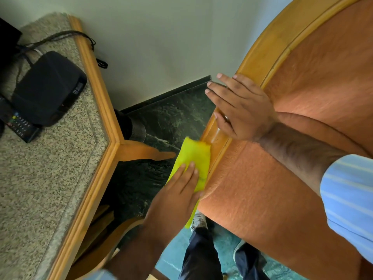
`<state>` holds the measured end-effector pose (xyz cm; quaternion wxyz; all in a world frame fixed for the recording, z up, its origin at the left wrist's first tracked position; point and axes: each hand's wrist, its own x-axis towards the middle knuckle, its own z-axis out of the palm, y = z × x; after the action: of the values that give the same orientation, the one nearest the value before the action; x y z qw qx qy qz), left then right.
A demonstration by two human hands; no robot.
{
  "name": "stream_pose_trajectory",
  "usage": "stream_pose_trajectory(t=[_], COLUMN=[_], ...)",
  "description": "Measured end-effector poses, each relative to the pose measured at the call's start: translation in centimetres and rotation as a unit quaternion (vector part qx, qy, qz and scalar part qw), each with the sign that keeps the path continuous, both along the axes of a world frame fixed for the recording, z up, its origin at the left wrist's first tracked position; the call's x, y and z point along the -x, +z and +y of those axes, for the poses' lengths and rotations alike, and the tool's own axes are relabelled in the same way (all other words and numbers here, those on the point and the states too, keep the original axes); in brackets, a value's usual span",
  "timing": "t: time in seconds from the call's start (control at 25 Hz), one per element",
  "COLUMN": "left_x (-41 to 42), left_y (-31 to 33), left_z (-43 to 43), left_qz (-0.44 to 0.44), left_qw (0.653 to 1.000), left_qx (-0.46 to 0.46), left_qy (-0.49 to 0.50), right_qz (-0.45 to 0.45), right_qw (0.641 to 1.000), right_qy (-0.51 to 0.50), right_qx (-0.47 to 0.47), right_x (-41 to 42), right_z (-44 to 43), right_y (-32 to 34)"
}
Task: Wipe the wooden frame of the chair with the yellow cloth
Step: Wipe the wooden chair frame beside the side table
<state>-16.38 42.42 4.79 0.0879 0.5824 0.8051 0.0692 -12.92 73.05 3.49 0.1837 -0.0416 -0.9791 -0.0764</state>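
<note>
On the chair (262,188), the wooden frame (268,47) bears the right hand (242,110), flat and spread. Lower down, the left hand (175,195) presses the yellow cloth (193,156) flat against it; long, even strokes following the curve would suit.

Table edge (100,110) narrows floor gap (171,122) beside chair frame (217,139).

Speckled grey granite table top with a moulded light-wood edge (50,178) stood at left. On it lay a rounded black plastic box (48,87), a black remote control with coloured buttons (19,122) just beside it, and black cables (60,36) trailing over the edge. Pale wall (161,37) met dark green marble floor (171,116) at a black skirting strip (167,96).
</note>
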Motion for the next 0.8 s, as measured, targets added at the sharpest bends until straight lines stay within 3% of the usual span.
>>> stream_pose_trajectory(t=[0.2, 0.32, 0.48, 0.8], left_x=[0.4, -1.1, -1.6, 0.3], left_y=[-1.4, -1.1, -0.3, -2.0], left_z=[5.4, -0.5, -8.2, 5.5], left_qz=[-0.056, 0.003, -0.033, -0.056], left_qw=[0.995, 1.0, 0.999, 0.996], left_qx=[-0.039, 0.007, 0.025, -0.057], left_qy=[0.074, 0.0, -0.027, 0.028], right_qz=[0.015, 0.009, 0.0, -0.005], right_qw=[1.0, 1.0, 1.0, 1.0], right_qy=[0.004, 0.007, 0.001, 0.005], right_qx=[-0.014, -0.016, -0.006, -0.007], right_x=[0.0, 0.0, -0.1, -0.1], right_z=[0.1, 0.0, 0.1, 0.0], right_y=[-0.1, 0.1, 0.2, 0.2])
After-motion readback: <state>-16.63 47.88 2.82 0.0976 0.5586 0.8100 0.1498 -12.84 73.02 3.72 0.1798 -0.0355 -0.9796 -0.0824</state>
